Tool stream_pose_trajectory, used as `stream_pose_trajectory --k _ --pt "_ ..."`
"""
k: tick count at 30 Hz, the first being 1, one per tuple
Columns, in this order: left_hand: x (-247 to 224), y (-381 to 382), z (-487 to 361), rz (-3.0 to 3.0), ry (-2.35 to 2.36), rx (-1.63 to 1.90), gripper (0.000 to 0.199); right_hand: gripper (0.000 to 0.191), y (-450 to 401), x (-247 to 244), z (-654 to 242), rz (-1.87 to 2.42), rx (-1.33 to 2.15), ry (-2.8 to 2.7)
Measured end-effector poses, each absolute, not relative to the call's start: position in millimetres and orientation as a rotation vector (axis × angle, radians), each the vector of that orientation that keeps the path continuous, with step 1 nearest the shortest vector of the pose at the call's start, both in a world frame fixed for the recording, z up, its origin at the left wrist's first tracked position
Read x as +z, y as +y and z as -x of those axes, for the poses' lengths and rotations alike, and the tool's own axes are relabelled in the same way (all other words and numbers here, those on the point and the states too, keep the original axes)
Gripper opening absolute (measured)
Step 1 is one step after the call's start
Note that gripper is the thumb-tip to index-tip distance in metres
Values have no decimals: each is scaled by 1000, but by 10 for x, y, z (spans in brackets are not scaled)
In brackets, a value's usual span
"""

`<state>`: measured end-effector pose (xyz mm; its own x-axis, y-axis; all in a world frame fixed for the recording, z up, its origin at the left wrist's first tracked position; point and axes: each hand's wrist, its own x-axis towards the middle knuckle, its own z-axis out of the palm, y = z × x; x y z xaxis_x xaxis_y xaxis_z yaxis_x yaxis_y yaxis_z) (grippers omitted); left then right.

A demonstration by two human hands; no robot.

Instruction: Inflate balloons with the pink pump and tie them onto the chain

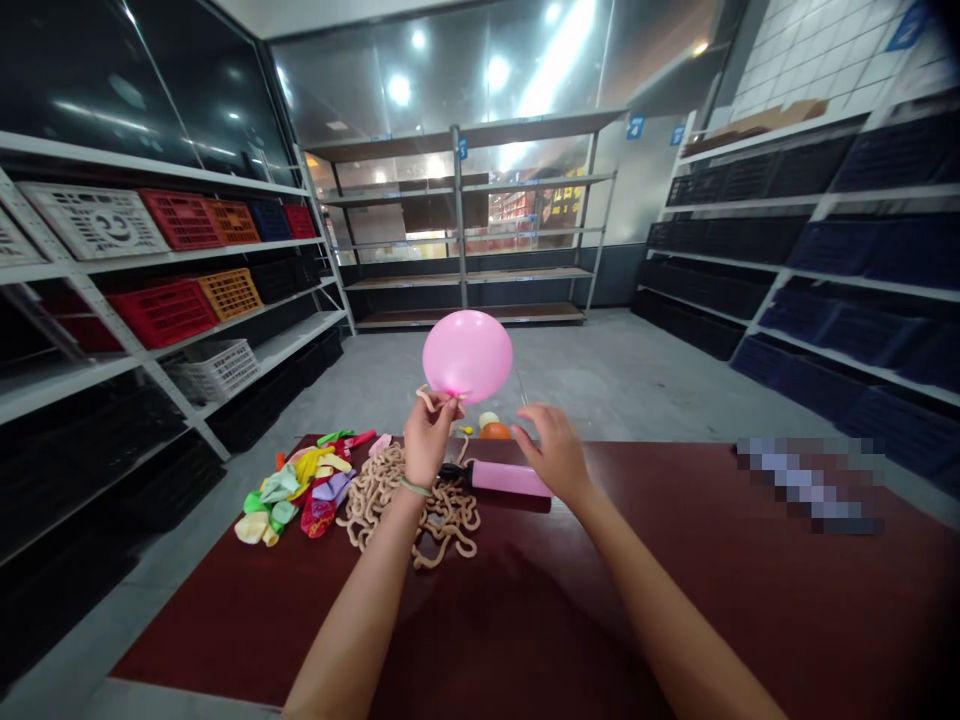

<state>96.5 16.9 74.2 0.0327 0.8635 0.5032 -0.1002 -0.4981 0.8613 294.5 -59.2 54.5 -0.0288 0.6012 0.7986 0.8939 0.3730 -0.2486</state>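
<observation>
Limp balloons [289,485] in mixed colours lie in a loose heap by the tabletop's [637,620] far left corner, as seen from across the room, with a tangle of tan twisted strands [375,490] just to their right. Above the strands, the person's left hand [429,435] pinches a blown-up pink balloon [467,355] at its neck, holding it upright over the far edge, while a short tan piece [426,398] curls out by the fingertips. That grip looks well placed: firm and close under the round body, it should keep air in, and light pressure spares the thin skin from nails. Any twist or wrap would best go round the narrow neck, snug rather than tearing-tight, with the pinch kept until it grips. Below, near the far edge, a pink hand pump [510,478] lies on its side, black end toward the strands; the elbows do well to clear it. An orange balloon [495,431] shows just beyond that edge. The right hand [555,450] hovers over the pump, fingers spread wide; whether a fine thread meets its fingertips, this onlooker cannot tell. A blurred object [806,485] lies toward the far right corner.
</observation>
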Motion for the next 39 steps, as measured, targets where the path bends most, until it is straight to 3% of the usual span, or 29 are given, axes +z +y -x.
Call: stream_pose_trajectory --k 6,10,13,17,21,30,35,39 --pt "586 373 -1313 -1501 902 1407 24 22 -714 -205 -3000 1457 -373 -1807" --pt "325 492 -1395 -1447 1030 1198 50 25 -773 -422 -2913 1481 -368 -1949" --pt "161 484 -1304 -1428 1082 1177 58 36 -781 -429 -2893 1487 -362 -2030" --pt "107 376 -1059 -1425 1155 1233 43 48 -757 -430 -2904 1527 -380 -2085" --pt "125 248 -699 -1559 1249 1229 24 49 -746 -464 -2894 1578 -420 -2105" --pt "59 426 387 -1918 1727 1251 26 44 -802 -534 -2768 1570 -487 -2083" --pt "38 820 558 -2065 1859 888 32 44 -795 -525 -2714 1566 -515 -2092" --pt "-66 1074 480 -2097 1849 710 26 42 -791 -496 -2716 1573 -505 -2096"
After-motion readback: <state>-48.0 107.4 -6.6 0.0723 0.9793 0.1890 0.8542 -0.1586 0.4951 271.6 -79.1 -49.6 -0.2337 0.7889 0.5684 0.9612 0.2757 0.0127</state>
